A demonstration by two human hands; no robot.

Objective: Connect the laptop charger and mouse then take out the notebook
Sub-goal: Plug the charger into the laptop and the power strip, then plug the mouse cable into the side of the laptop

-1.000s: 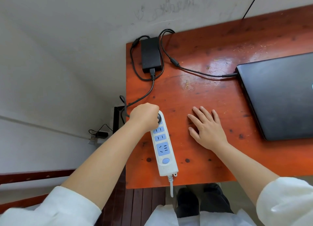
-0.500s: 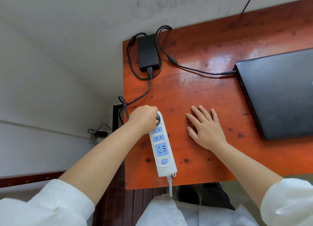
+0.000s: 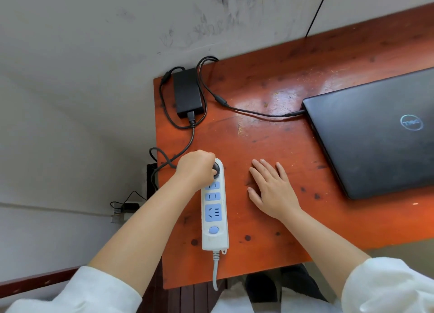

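A white power strip (image 3: 215, 215) with blue sockets lies near the left front of the red-brown desk (image 3: 270, 148). My left hand (image 3: 196, 168) is shut on the black charger plug (image 3: 217, 170), which sits at the strip's far socket. The black charger brick (image 3: 187, 92) rests at the desk's back left corner. Its thin cable (image 3: 253, 111) runs right into the side of the shut black laptop (image 3: 375, 134). My right hand (image 3: 270, 190) lies flat and open on the desk beside the strip. No mouse or notebook is in view.
The desk's left edge is just left of the strip; its front edge is close to my body. A grey wall stands behind the desk. On the floor to the left lies a small adapter with wires (image 3: 128, 207). A thin black wire (image 3: 317, 10) runs up the wall.
The view has shifted slightly. My left hand stays closed over the plug at the strip's far end, and my right hand stays flat on the desk.
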